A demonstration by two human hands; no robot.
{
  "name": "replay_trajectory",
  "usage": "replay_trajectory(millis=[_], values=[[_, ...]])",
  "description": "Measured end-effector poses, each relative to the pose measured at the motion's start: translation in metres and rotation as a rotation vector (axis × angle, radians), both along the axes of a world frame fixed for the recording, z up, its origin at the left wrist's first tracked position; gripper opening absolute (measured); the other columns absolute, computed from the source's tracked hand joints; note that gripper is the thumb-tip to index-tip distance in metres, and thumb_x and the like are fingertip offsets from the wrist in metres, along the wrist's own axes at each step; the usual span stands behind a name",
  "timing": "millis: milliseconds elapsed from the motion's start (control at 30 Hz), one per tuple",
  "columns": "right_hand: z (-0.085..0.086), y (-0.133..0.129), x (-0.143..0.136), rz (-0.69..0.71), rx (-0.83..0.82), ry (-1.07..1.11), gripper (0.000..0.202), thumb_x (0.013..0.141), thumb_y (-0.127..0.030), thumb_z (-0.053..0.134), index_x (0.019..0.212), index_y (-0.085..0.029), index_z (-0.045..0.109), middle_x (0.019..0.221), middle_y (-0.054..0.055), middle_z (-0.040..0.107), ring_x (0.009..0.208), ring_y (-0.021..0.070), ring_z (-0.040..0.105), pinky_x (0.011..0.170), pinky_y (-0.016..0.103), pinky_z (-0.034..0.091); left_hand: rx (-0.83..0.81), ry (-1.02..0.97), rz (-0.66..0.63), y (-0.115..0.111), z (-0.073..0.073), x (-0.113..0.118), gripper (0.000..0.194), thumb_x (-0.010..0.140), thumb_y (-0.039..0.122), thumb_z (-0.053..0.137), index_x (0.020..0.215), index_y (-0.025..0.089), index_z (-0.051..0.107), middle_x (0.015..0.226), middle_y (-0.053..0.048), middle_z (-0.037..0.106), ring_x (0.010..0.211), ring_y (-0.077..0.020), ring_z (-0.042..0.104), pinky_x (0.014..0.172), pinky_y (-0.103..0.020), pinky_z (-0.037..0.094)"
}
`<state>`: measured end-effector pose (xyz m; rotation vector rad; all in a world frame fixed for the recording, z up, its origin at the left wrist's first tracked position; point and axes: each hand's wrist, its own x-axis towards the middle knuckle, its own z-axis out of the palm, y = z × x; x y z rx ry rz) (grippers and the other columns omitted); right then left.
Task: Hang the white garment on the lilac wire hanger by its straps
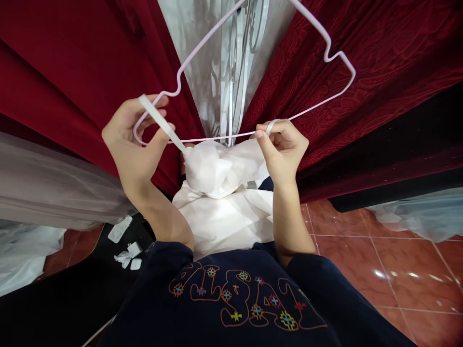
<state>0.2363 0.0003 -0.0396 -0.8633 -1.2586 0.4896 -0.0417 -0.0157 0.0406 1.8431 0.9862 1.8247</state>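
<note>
A pale pink clothes hanger is held up before me, its top cut off by the frame. My left hand is curled around the hanger's left corner, with a white strap stretched across its fingers and thumb. At the bottom bar, my right hand pinches with thumb and forefinger, and another white strap loops over that forefinger. Below the bar a white, thin-fabric garment lies bunched on my lap, joined to the left strap. The right strap's lower end is hidden by the hand.
Dark red drapes hang at left, and more patterned red fabric at right. Between them is a glossy metal frame. A black surface at lower left carries a white charger and small white items. Red tiles cover the floor.
</note>
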Motion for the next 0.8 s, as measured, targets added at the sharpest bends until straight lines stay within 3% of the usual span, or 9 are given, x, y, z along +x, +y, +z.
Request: replay_trajectory(millis=[100, 167, 267, 367, 467, 533, 600, 700, 800], values=[[-0.002, 0.001, 0.0, 0.005, 0.035, 0.038, 0.02, 0.095, -0.045, 0.082, 0.091, -0.025, 0.079, 0.094, 0.0, 0.073, 0.074, 0.0095, 0.057, 0.064, 0.029, 0.039, -0.08, 0.223, -0.092, 0.01, 0.021, 0.001, 0.018, 0.097, 0.018, 0.09, 0.114, 0.017, 0.082, 0.108, -0.005, 0.082, 0.101, -0.0262, 0.077, 0.094, -0.045, 0.065], [-0.003, 0.001, 0.0, 0.004, 0.056, 0.038, 0.016, 0.095, -0.042, 0.082, 0.094, -0.026, 0.081, 0.094, 0.0, 0.073, 0.074, 0.0095, 0.057, 0.064, 0.029, 0.038, -0.111, 0.248, -0.114, 0.021, 0.025, 0.0, 0.013, 0.095, 0.009, 0.089, 0.103, 0.017, 0.082, 0.095, -0.002, 0.079, 0.088, -0.0201, 0.072, 0.081, -0.035, 0.062], [-0.003, 0.0, -0.001, -0.005, 0.054, 0.008, 0.017, 0.096, -0.042, 0.081, 0.093, -0.026, 0.08, 0.094, 0.0, 0.073, 0.075, 0.01, 0.057, 0.067, 0.03, 0.039, -0.146, 0.085, -0.096, 0.034, 0.011, -0.001, 0.017, 0.097, -0.003, 0.081, 0.096, 0.014, 0.081, 0.087, 0.001, 0.076, 0.078, -0.0132, 0.067, 0.071, -0.026, 0.055], [-0.001, -0.002, -0.004, -0.007, 0.054, -0.031, 0.018, 0.098, -0.042, 0.078, 0.092, -0.026, 0.078, 0.097, 0.0, 0.074, 0.078, 0.011, 0.058, 0.067, 0.031, 0.04, -0.163, -0.317, -0.001, 0.038, -0.018, 0.007, 0.021, 0.108, -0.002, 0.063, 0.105, 0.013, 0.078, 0.084, 0.0, 0.075, 0.07, -0.011, 0.065, 0.069, -0.029, 0.054], [0.001, -0.006, -0.006, 0.005, 0.039, -0.085, 0.016, 0.101, -0.043, 0.074, 0.095, -0.028, 0.078, 0.102, 0.001, 0.074, 0.087, 0.0131, 0.062, 0.068, 0.03, 0.043, -0.228, -0.791, -0.058, 0.036, -0.048, 0.024, 0.035, 0.121, 0.029, 0.045, 0.1, 0.018, 0.071, 0.083, -0.001, 0.073, 0.074, -0.0112, 0.068, 0.071, -0.03, 0.053], [0.003, -0.011, -0.006, 0.002, 0.022, -0.104, 0.017, 0.103, -0.045, 0.071, 0.101, -0.031, 0.079, 0.103, 0.001, 0.073, 0.091, 0.0143, 0.064, 0.073, 0.031, 0.049, -0.238, -0.897, -0.139, 0.034, -0.062, 0.039, 0.053, 0.12, 0.061, 0.043, 0.094, 0.021, 0.065, 0.088, -0.002, 0.072, 0.084, -0.0132, 0.07, 0.082, -0.033, 0.056], [0.007, -0.016, -0.006, -0.013, 0.003, -0.11, 0.021, 0.106, -0.046, 0.065, 0.108, -0.033, 0.081, 0.103, 0.001, 0.071, 0.092, 0.0152, 0.066, 0.081, 0.035, 0.055, -0.206, -0.863, -0.15, 0.034, -0.068, 0.05, 0.063, 0.11, 0.082, 0.046, 0.092, 0.023, 0.06, 0.089, -0.002, 0.07, 0.089, -0.0149, 0.071, 0.09, -0.034, 0.057], [0.014, -0.021, 0.004, -0.094, 0.019, -0.06, 0.029, 0.106, -0.03, 0.058, 0.116, -0.034, 0.084, 0.104, 0.001, 0.073, 0.076, 0.0126, 0.061, 0.079, 0.036, 0.055, -0.161, -0.788, -0.083, 0.035, -0.065, 0.057, 0.066, 0.105, 0.087, 0.048, 0.09, 0.023, 0.056, 0.081, 0.0, 0.066, 0.083, -0.0148, 0.07, 0.088, -0.034, 0.056], [0.016, -0.013, 0.034, -0.289, 0.115, 0.114, 0.04, 0.096, -0.01, 0.058, 0.115, -0.031, 0.086, 0.107, 0.001, 0.08, 0.063, 0.0088, 0.052, 0.065, 0.031, 0.044, -0.175, -0.785, -0.056, 0.035, -0.058, 0.051, 0.066, 0.108, 0.084, 0.044, 0.087, 0.022, 0.055, 0.075, 0.001, 0.066, 0.079, -0.0153, 0.07, 0.084, -0.035, 0.056]])
